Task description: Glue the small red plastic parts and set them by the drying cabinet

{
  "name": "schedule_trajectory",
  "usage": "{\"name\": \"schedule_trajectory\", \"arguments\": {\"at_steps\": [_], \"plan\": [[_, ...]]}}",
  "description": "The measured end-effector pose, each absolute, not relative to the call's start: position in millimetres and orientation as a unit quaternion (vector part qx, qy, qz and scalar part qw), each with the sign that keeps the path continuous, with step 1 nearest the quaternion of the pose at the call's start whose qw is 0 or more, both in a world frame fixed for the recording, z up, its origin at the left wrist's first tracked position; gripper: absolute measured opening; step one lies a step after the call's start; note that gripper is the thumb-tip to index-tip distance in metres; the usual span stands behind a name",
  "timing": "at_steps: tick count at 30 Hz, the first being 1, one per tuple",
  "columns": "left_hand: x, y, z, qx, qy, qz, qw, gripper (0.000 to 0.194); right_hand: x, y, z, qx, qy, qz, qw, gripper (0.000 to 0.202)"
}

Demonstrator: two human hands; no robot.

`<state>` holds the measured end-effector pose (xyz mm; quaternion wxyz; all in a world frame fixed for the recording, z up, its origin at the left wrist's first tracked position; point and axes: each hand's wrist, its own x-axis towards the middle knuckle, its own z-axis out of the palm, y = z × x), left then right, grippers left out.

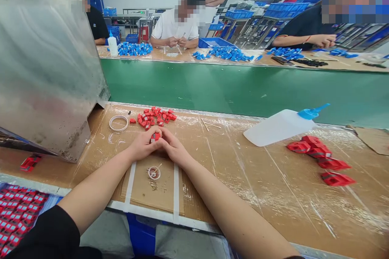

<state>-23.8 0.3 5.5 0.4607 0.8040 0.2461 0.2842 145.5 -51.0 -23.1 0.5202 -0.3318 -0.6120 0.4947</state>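
My left hand (142, 144) and my right hand (174, 145) meet at the front of the pile of small red plastic parts (152, 117). Between their curled fingers shows one red plastic part (156, 137) with a grey face; the fingers partly cover it. Closer to me, on a taped cardboard sheet (165, 198), stands a small round cup (154, 173) with reddish-brown contents and a thin stick in it. A roll of tape (118, 123) lies flat left of the pile.
A white squeeze bottle (273, 128) lies on its side by several larger red pieces (316, 151). A metal box (45, 68) blocks the left. Red parts fill a tray (21, 214) at lower left. Beyond the green belt (212, 87), people sit by blue parts (231, 53).
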Motion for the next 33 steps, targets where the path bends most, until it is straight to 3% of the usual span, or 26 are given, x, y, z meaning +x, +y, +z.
{"name": "schedule_trajectory", "arguments": {"at_steps": [3, 7, 17, 21, 24, 27, 33], "plan": [[-19, 4, 2, 0.622, 0.183, 0.322, 0.690, 0.058, 139, -49, -26, -0.324, -0.593, 0.533, 0.509, 0.080], [-22, 10, 6, 0.498, 0.167, 0.329, 0.785, 0.047, 136, -46, -24, -0.246, -0.585, 0.567, 0.525, 0.081], [-21, 8, 9, 0.582, 0.183, 0.362, 0.705, 0.038, 141, -44, -24, -0.237, -0.575, 0.559, 0.548, 0.070], [-20, 7, 5, 0.648, 0.237, 0.304, 0.657, 0.063, 147, -47, -20, -0.325, -0.610, 0.424, 0.585, 0.069], [-21, 5, 4, 0.647, 0.244, 0.289, 0.662, 0.083, 153, -45, -17, -0.344, -0.671, 0.314, 0.577, 0.052], [-23, 4, 2, 0.654, 0.242, 0.284, 0.658, 0.085, 155, -43, -15, -0.337, -0.734, 0.240, 0.538, 0.036], [-26, 3, -2, 0.687, 0.266, 0.299, 0.606, 0.077, 149, -46, -13, -0.347, -0.772, 0.173, 0.504, 0.036]]}}
